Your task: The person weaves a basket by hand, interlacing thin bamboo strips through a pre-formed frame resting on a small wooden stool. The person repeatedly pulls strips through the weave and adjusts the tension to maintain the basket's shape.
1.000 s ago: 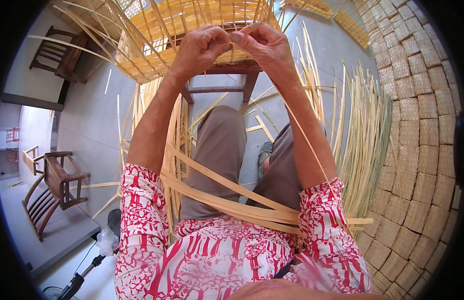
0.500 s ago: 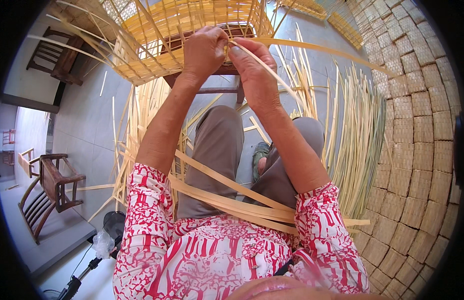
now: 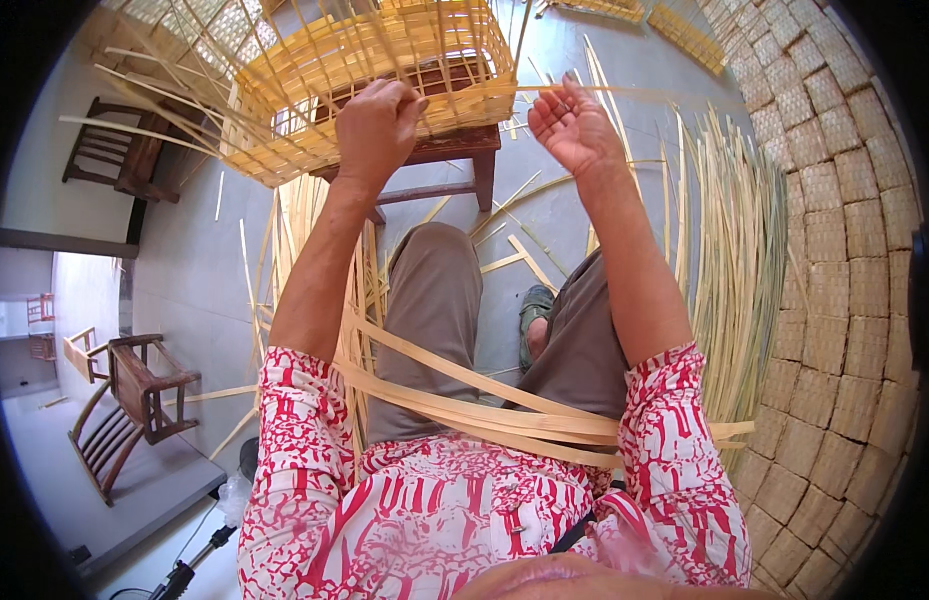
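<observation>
A partly woven yellow basket (image 3: pixel 274 80) of flat bamboo-like strips lies in front of me, loose strip ends sticking out on its left. My left hand (image 3: pixel 376 130) is closed at the basket's near edge, its fingertips pinching the weave there; exactly which strip they grip is hidden. To the right of the basket, my right hand (image 3: pixel 576 125) is raised, palm showing and fingers loosely curled and apart. A thin yellow strip (image 3: pixel 664 93) runs rightward from the basket, passing behind the right fingertips. Several pale strips (image 3: pixel 464 400) lie across my lap.
Beneath the basket stands a dark wooden stool (image 3: pixel 454 145). Long strips (image 3: pixel 729 250) are heaped on the floor at right, beside stacked woven pieces (image 3: pixel 834 290). Wooden chairs (image 3: pixel 149 390) stand at left, with a black stand (image 3: pixel 199 560) at lower left.
My right hand has moved right, away from my left hand, and its fingers have loosened. My left hand has shifted slightly left and down. The pale strip between the hands no longer shows there.
</observation>
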`<state>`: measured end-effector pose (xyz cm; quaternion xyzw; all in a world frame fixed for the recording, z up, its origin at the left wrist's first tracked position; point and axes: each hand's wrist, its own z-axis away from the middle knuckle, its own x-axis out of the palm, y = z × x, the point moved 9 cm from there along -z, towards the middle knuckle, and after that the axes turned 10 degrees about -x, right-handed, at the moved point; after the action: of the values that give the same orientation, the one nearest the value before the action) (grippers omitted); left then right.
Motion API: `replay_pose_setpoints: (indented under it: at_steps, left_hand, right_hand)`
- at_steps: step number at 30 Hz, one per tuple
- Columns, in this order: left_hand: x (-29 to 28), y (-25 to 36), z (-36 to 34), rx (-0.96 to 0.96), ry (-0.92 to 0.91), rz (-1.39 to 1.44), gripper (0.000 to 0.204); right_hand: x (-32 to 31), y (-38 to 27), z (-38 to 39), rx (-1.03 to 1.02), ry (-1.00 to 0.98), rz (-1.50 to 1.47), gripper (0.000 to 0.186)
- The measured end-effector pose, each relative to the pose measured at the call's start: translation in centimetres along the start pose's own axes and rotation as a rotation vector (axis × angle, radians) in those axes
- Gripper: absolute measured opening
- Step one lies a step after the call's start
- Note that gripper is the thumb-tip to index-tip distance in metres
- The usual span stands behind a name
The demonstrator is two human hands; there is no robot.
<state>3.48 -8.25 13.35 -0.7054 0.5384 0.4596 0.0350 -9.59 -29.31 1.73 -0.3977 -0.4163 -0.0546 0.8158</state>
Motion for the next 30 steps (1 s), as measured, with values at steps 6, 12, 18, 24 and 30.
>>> replay_pose_setpoints:
  at_steps: [6,12,18,24,30]
  left_hand:
    - [-1.0,-0.6,0.2,0.072,-0.031,-0.074,0.016]
    - [-2.2,-0.2,2.0,-0.052,0.028,0.194,0.023]
    - [-1.6,5.2,4.0,0.336,0.209,0.072,0.027]
    - [3.3,4.5,-0.6,0.137,0.015,0.015,0.016]
    - [2.9,2.6,-2.6,0.010,-0.112,0.399,0.013]
  right_hand:
    - [0.2,-1.5,-1.2,-0.106,-0.024,0.028,0.020]
    - [0.4,-1.5,-1.0,-0.118,-0.005,-0.032,0.018]
    - [0.2,-1.6,-0.6,-0.085,-0.004,-0.020,0.020]
    - [0.8,-2.2,1.2,-0.102,-0.033,-0.089,0.026]
    - [0.7,-1.6,-0.2,-0.037,-0.085,-0.272,0.026]
